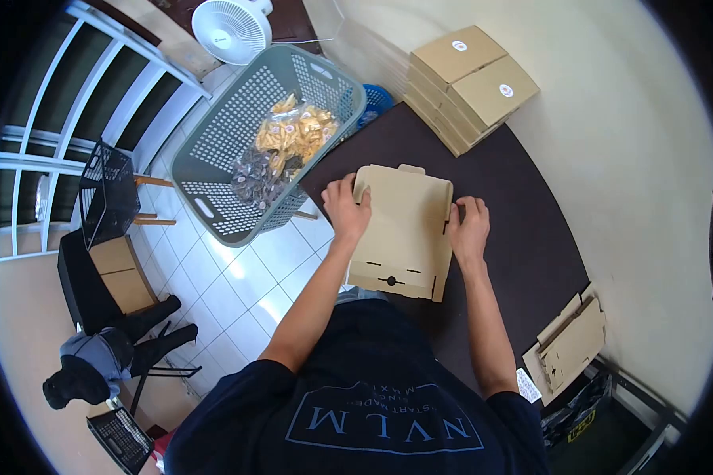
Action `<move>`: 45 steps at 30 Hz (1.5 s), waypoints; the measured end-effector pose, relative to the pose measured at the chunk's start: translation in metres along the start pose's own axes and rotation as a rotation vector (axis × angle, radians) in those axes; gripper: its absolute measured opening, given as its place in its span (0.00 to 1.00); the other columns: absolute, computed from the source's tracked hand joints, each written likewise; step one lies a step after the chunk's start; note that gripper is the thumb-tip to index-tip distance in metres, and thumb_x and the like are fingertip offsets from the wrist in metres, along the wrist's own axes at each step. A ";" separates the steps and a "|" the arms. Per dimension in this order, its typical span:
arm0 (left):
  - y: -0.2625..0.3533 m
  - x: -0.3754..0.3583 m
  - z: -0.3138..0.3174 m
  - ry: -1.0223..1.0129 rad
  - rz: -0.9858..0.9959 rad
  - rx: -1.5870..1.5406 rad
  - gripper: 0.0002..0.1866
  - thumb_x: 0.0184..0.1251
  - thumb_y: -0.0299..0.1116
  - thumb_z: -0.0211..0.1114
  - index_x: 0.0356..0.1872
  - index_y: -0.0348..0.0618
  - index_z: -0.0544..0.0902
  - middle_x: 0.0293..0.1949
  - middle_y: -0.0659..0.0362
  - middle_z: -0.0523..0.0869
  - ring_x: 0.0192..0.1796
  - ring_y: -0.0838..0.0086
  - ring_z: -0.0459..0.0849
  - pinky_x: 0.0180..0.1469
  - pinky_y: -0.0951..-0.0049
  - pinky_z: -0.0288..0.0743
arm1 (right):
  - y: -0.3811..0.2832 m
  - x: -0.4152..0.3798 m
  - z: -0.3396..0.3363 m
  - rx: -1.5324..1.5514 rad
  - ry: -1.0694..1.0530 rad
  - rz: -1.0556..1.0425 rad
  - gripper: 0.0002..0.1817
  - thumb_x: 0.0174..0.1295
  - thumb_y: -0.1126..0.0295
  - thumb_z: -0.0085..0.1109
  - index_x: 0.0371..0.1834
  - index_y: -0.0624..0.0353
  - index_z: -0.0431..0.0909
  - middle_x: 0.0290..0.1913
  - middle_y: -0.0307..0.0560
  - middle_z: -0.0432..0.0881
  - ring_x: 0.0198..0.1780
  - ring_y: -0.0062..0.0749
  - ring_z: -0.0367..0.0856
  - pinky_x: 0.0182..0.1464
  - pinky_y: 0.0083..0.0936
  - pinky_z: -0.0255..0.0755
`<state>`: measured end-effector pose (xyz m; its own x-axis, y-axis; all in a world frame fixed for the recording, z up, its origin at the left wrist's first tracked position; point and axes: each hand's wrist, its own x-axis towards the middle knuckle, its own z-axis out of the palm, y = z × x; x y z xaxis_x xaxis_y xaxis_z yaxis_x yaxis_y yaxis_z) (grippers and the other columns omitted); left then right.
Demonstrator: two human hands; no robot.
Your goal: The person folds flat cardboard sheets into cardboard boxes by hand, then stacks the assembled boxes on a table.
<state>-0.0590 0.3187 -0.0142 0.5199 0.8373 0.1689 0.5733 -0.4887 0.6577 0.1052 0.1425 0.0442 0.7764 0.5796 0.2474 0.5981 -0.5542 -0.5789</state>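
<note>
A partly folded cardboard box [404, 226] lies on the dark table in front of me. Its right side and near edge stand up a little, and slots and a round hole show near its front. My left hand [348, 210] grips the far left edge, fingers curled round the side flap. On the opposite side, my right hand [469, 229] pinches the raised right wall near its upper corner. The inside of the box is bare cardboard.
A grey-green basket [214, 150] with bagged yellow and dark items [293, 134] stands left of the table [523, 229]. Stacked closed boxes [471, 83] sit at the far end, flat cardboard pieces [566, 340] at the near right. Another person [95, 364] is at the left.
</note>
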 end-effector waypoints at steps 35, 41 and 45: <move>-0.008 0.012 -0.006 -0.339 0.309 0.427 0.26 0.75 0.45 0.55 0.69 0.43 0.75 0.50 0.57 0.78 0.55 0.62 0.71 0.52 0.56 0.62 | -0.038 0.030 0.124 -0.128 -0.716 -0.169 0.39 0.58 0.76 0.59 0.77 0.46 0.65 0.67 0.65 0.67 0.58 0.60 0.81 0.64 0.43 0.75; -0.015 -0.007 -0.019 -0.332 0.324 0.465 0.22 0.73 0.45 0.59 0.62 0.47 0.83 0.51 0.55 0.74 0.59 0.59 0.69 0.54 0.54 0.61 | -0.041 0.031 0.119 -0.120 -0.716 -0.174 0.44 0.54 0.82 0.58 0.79 0.45 0.63 0.67 0.65 0.69 0.60 0.61 0.80 0.65 0.42 0.75; -0.023 -0.005 -0.046 -0.400 0.207 0.111 0.14 0.71 0.40 0.64 0.51 0.48 0.89 0.51 0.53 0.75 0.59 0.59 0.71 0.56 0.54 0.65 | -0.023 0.034 0.114 0.003 -0.674 -0.162 0.43 0.54 0.81 0.58 0.78 0.45 0.62 0.63 0.67 0.72 0.58 0.61 0.80 0.63 0.43 0.76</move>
<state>-0.1038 0.3375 0.0033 0.8216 0.5696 -0.0226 0.4848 -0.6773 0.5535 0.0952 0.2431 -0.0228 0.3840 0.9001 -0.2057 0.6945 -0.4284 -0.5781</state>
